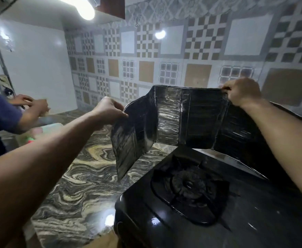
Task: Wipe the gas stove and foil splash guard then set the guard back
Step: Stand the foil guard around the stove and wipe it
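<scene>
A folding foil splash guard (pixel 182 119), dark and shiny with several panels, hangs in the air behind and above the black gas stove (pixel 164 212). My left hand (pixel 109 109) pinches the upper edge of its left panel, which swings out over the counter. My right hand (pixel 243 92) grips the top edge further right. The guard's right panels run down behind my right forearm. The stove's burner and pan support (pixel 191 187) sit below the guard.
A swirled marble counter (pixel 78 185) stretches left of the stove. Patterned tiles (pixel 164 56) cover the wall behind. At the far left another person's hands (pixel 30 104) work above pale containers (pixel 46 130) on the counter.
</scene>
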